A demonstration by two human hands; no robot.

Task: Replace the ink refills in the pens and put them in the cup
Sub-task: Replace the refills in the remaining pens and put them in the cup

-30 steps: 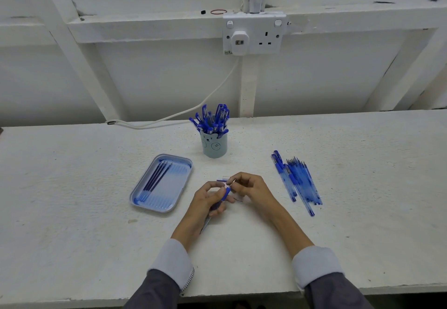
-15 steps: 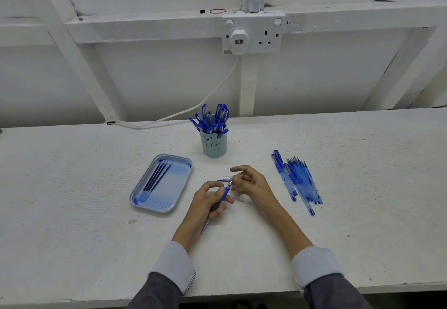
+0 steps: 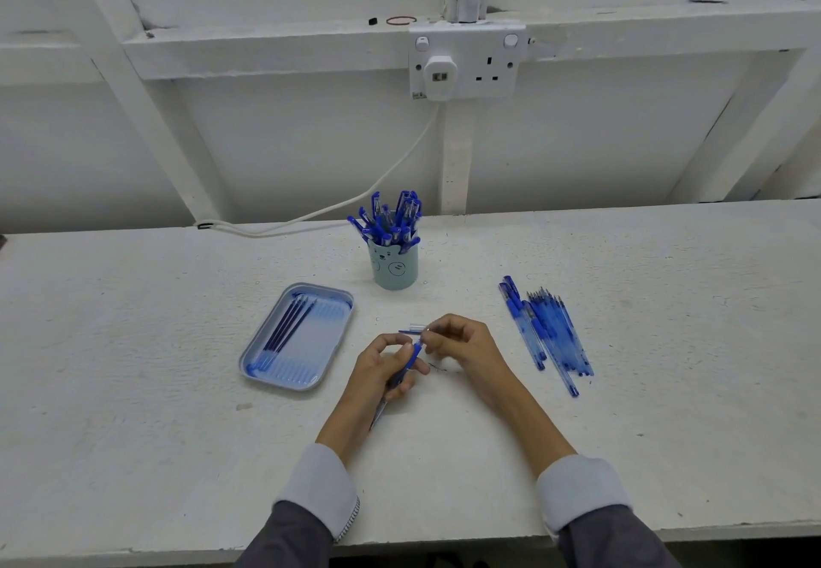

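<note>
Left of the left hand [image 3: 382,372] lies a tray [image 3: 329,373] of refills [image 3: 288,328]. That hand grips a pen [image 3: 414,355]; the right hand [image 3: 462,347] pinches its tip. A cup [image 3: 395,266] stands beyond both hands, loose pens [image 3: 548,332] right.

The white bench [image 3: 133,412] carries a cup [image 3: 395,266] at twelve o'clock, a tray [image 3: 331,361] at ten, loose pens [image 3: 548,334] at two, and a clear cap [image 3: 411,329] centrally.

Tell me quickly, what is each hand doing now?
Left hand: closed around a blue pen.
Right hand: fingertips pinched at the pen's tip end; what they hold, if anything, cannot be told.
</note>
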